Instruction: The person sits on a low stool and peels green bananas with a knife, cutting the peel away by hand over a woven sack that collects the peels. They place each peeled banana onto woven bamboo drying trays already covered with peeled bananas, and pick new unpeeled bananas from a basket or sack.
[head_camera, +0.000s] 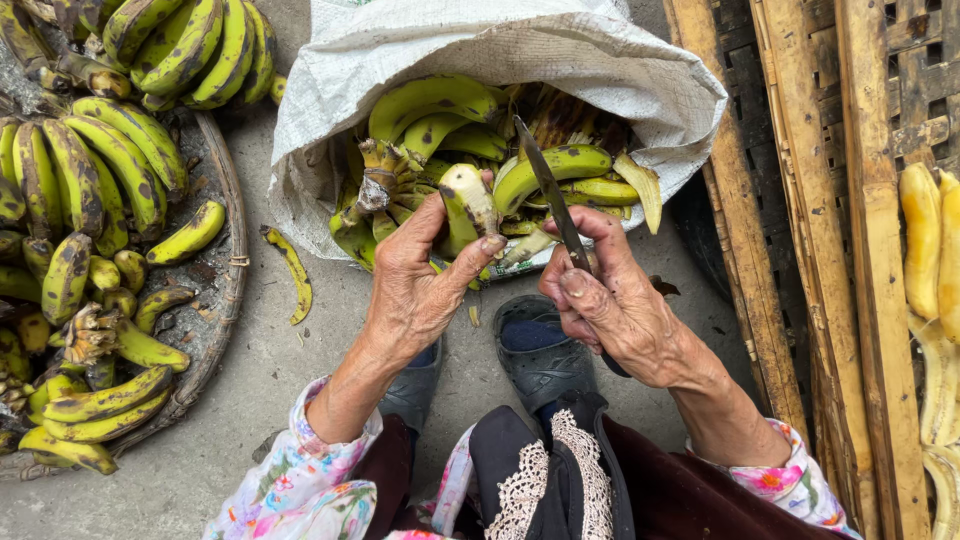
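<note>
Rough concrete floor (260, 385), speckled banana (466, 200), slim knife (552, 195)

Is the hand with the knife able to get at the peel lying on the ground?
Probably not directly: the right hand grips the knife, and the left hand lies between it and the peel.

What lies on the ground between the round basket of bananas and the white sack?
In the head view, one loose banana peel strip lies on bare concrete between the basket and the sack.
</note>
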